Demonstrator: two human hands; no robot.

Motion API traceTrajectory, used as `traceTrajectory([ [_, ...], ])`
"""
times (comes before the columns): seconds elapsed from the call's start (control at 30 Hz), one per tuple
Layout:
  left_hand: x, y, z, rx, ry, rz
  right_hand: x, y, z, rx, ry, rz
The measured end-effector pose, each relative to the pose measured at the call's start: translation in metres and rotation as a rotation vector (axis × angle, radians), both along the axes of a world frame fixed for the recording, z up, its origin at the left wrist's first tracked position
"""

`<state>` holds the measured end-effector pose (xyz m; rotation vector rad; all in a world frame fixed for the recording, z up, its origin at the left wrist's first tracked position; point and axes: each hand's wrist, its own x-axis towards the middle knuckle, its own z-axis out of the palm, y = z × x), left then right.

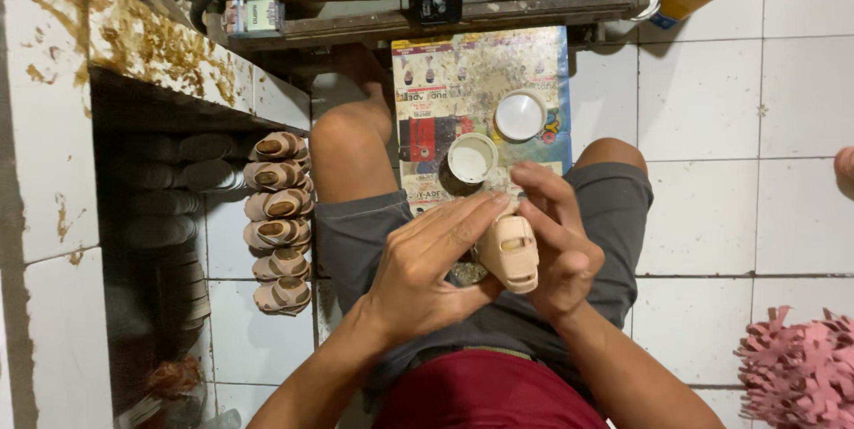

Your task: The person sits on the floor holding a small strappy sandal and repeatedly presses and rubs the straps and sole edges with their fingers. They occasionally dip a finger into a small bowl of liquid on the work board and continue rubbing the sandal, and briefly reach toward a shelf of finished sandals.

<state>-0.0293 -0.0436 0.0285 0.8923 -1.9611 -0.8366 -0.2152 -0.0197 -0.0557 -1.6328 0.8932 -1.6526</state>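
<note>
Both hands meet at the centre of the frame, over the person's lap. The left hand (427,273) comes in from the lower left with its fingers stretched flat across the top of a small tan sandal (510,254), thumb tucked below, so its grip is closed on the sandal. The right hand (556,246) cups the sandal from the other side, fingers curled around its edge and also holding it. The sandal sits tilted between the two palms, its strap side showing.

Just above the hands, a dirty printed board (480,82) lies on the floor between the knees, carrying a white pot (471,158) and a white lid (520,115). At left centre, a stack of finished sandals (280,220) stands beside a dark shelf (169,189) holding more, hard to make out in the shadow. A pink frilly heap (801,367) is cut off at the lower right corner. The underside of the sandal is hidden by the palms.
</note>
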Motion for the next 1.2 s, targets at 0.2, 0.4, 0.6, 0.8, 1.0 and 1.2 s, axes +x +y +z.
traceTrajectory([
  [0.2, 0.002, 0.001, 0.006, 0.074, -0.031, -0.027, -0.006, -0.004, 0.007, -0.062, 0.029, -0.038],
  [0.4, -0.001, 0.001, 0.010, 0.390, 0.120, -0.074, -0.003, -0.004, 0.001, -0.203, -0.052, -0.057],
  [0.6, -0.003, -0.001, 0.020, 0.521, 0.092, -0.094, -0.004, 0.000, 0.001, -0.192, -0.046, -0.026],
  [0.8, -0.006, -0.001, 0.021, 0.597, 0.154, -0.116, 0.004, 0.005, 0.001, -0.119, -0.238, 0.133],
  [1.0, -0.008, 0.000, 0.018, 0.960, 0.347, -0.188, -0.006, 0.005, -0.002, -0.137, -0.060, -0.086],
  [1.2, -0.009, -0.002, 0.011, 1.091, 0.447, -0.194, -0.005, 0.005, -0.002, -0.179, -0.124, 0.043],
])
